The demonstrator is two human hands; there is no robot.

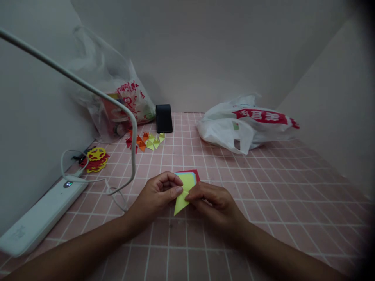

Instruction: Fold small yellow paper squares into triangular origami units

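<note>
A folded piece of yellow origami paper is pinched between both hands, its pointed end hanging toward me. My left hand grips its left edge with thumb and fingers. On the opposite side, my right hand pinches the paper near its middle. Just behind lies a small stack of coloured paper sheets, with red and blue edges showing; the hands partly cover it. Farther back, several small folded paper pieces in red, orange and yellow rest in a cluster.
A black phone lies at the back. Plastic bags stand at left and right. At left are a white power strip, a white cable arching across, and yellow and red cut-out shapes on the pink tiled surface.
</note>
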